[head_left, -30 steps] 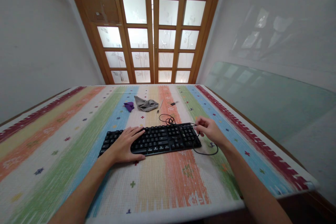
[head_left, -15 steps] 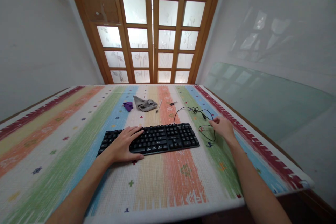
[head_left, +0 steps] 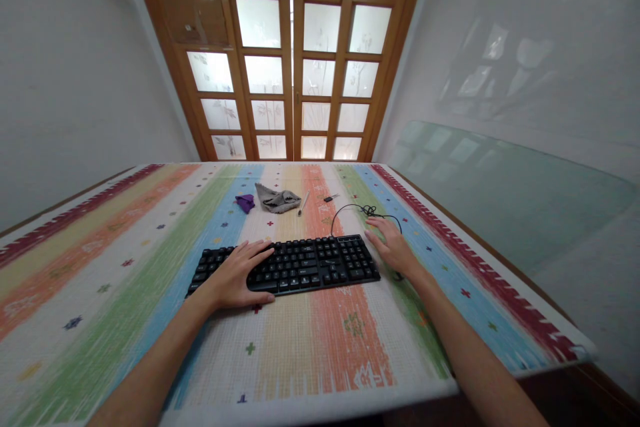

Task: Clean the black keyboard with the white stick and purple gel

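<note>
Keyboard (head_left: 305, 267) partly under left hand (head_left: 239, 277), cable (head_left: 369, 210) partly behind right hand (head_left: 393, 248)

Left hand (head_left: 237, 277) lies palm down, thumb (head_left: 263, 298) spread wide; right hand (head_left: 393, 247) (fingers (head_left: 381, 223) loosely extended) points forward and inward, both bare forearms (head_left: 159, 352) outstretched

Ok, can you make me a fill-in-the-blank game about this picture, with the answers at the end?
1. The left hand rests on the ____ half of the computer keyboard.
2. The cable near the right hand is coloured ____.
3. The small crumpled cloth beside the grey cloth is coloured ____.
4. The glass-paned doors ahead have frames made of ____.

Missing words: left; black; purple; wood.
</note>
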